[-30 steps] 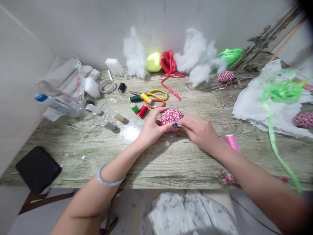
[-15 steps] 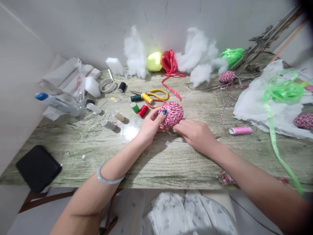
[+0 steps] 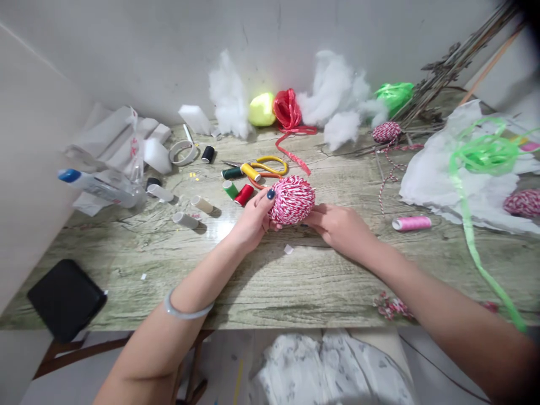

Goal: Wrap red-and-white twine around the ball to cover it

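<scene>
A round ball of red-and-white twisted cord is held just above the wooden table. My left hand grips its left side, thumb on top and fingers curled underneath. At its lower right, my right hand has its fingers pressed together against or just under the ball; whatever they pinch is hidden. Behind the ball lie yellow-handled scissors with a yellow thread spool across them. A red spool and a green spool sit close to my left hand.
White stuffing, red plastic ribbon and a yellow bundle line the wall. At right are a pink spool, green ribbon on white cloth and dry twigs. A black case and glue bottle lie left.
The ball has turned a little and shifted slightly left in my left hand. My right hand has moved slightly right, its fingers still near the ball's underside. The view has shifted a little.
</scene>
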Demonstrator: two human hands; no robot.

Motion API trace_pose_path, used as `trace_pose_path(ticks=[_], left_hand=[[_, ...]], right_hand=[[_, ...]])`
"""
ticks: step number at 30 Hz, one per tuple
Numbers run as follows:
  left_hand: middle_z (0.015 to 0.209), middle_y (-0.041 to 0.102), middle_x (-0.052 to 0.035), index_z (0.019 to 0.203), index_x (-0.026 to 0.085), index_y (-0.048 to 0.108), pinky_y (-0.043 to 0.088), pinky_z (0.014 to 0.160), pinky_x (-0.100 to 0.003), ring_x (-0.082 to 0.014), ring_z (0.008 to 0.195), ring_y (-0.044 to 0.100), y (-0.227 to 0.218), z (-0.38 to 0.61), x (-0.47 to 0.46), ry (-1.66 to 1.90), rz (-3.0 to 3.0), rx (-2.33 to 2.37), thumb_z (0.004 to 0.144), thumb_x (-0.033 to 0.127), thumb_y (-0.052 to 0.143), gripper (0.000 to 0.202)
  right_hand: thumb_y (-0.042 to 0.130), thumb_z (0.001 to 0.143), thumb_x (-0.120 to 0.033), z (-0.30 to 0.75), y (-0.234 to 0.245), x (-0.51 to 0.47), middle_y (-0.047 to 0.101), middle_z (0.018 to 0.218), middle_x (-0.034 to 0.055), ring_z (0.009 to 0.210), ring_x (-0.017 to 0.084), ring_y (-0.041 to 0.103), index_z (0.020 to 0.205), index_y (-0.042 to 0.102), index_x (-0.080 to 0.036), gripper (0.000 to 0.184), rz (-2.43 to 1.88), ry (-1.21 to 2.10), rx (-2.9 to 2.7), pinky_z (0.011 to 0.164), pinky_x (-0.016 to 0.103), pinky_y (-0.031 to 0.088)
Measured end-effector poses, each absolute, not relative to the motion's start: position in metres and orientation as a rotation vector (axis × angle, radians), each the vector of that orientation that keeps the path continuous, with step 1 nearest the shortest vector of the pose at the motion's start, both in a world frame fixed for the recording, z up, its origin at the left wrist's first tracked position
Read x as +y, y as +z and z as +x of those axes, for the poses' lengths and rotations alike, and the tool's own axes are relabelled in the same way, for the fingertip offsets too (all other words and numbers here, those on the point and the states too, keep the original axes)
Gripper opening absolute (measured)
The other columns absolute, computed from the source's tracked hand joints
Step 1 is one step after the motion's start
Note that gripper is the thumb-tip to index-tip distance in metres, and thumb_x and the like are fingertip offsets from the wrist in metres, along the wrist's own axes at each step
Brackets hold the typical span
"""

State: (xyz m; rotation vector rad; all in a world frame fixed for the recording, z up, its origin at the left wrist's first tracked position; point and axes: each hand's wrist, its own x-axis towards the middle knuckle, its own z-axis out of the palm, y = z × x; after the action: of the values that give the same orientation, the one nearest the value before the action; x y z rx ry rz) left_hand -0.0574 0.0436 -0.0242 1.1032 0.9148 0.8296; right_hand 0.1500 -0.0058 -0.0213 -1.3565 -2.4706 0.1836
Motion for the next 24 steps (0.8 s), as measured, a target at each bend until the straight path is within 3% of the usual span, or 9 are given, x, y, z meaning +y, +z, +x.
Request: trace_pose_path(ticks=[4, 6, 8, 12, 18, 24], left_hand=[[0.091, 0.067, -0.006, 0.106, 0.02, 0.064, 0.052, 0.062, -0.029, -0.017, 0.073, 0.063, -0.02, -0.059, 0.043, 0.785, 1.259, 0.78, 0.066, 0.07, 0.072, 0.065], [0.101, 0.067, -0.0078, 0.103, 0.018, 0.064, 0.053, 0.075, -0.029, -0.0195, 0.089, 0.065, -0.016, -0.06, 0.042, 0.735, 1.361, 0.718, 0.062, 0.06, 0.08, 0.061], [0.106, 0.066, -0.0075, 0.104, 0.018, 0.061, 0.053, 0.08, -0.029, -0.0189, 0.092, 0.065, -0.012, -0.06, 0.04, 0.661, 1.44, 0.707, 0.063, 0.049, 0.084, 0.056], [0.104, 0.064, -0.0051, 0.109, 0.02, 0.054, 0.05, 0.064, -0.026, -0.0139, 0.075, 0.063, -0.008, -0.061, 0.035, 0.526, 1.565, 0.827, 0.068, 0.039, 0.082, 0.053], [0.076, 0.059, 0.002, 0.11, 0.022, 0.054, 0.035, 0.048, -0.021, -0.0101, 0.055, 0.051, -0.006, -0.056, 0.027, 0.596, 1.82, 1.048, 0.065, 0.044, 0.083, 0.058], [0.104, 0.062, -0.0032, 0.111, 0.022, 0.053, 0.042, 0.051, -0.021, -0.0079, 0.06, 0.053, -0.014, -0.053, 0.03, 0.837, 1.675, 1.144, 0.072, 0.042, 0.079, 0.051]], right_hand=[[0.05, 0.092, -0.016, 0.157, -0.022, 0.0, 0.073, 0.096, 0.0087, 0.085, 0.022, 0.065, 0.104, 0.069, -0.018, 0.022, -1.432, 0.222, -2.377, 0.068, 0.03, 0.042], [0.051, 0.092, -0.014, 0.161, -0.019, 0.002, 0.073, 0.097, 0.0076, 0.089, 0.022, 0.066, 0.103, 0.068, -0.019, 0.021, -1.412, 0.255, -2.335, 0.071, 0.03, 0.043], [0.052, 0.092, -0.014, 0.165, -0.017, 0.005, 0.073, 0.098, 0.006, 0.091, 0.022, 0.065, 0.1, 0.068, -0.02, 0.019, -1.404, 0.24, -2.312, 0.072, 0.03, 0.042], [0.05, 0.094, -0.016, 0.168, -0.013, 0.007, 0.072, 0.093, 0.0058, 0.086, 0.021, 0.064, 0.092, 0.066, -0.019, 0.016, -1.423, 0.147, -2.222, 0.069, 0.029, 0.04], [0.046, 0.097, -0.022, 0.16, -0.005, 0.001, 0.066, 0.076, 0.002, 0.065, 0.016, 0.056, 0.086, 0.058, -0.02, 0.017, -1.357, 0.255, -1.997, 0.061, 0.027, 0.036], [0.041, 0.1, -0.026, 0.15, -0.004, -0.007, 0.065, 0.078, 0.0026, 0.07, 0.017, 0.057, 0.085, 0.055, -0.022, 0.021, -1.247, 0.266, -2.047, 0.065, 0.028, 0.038]])
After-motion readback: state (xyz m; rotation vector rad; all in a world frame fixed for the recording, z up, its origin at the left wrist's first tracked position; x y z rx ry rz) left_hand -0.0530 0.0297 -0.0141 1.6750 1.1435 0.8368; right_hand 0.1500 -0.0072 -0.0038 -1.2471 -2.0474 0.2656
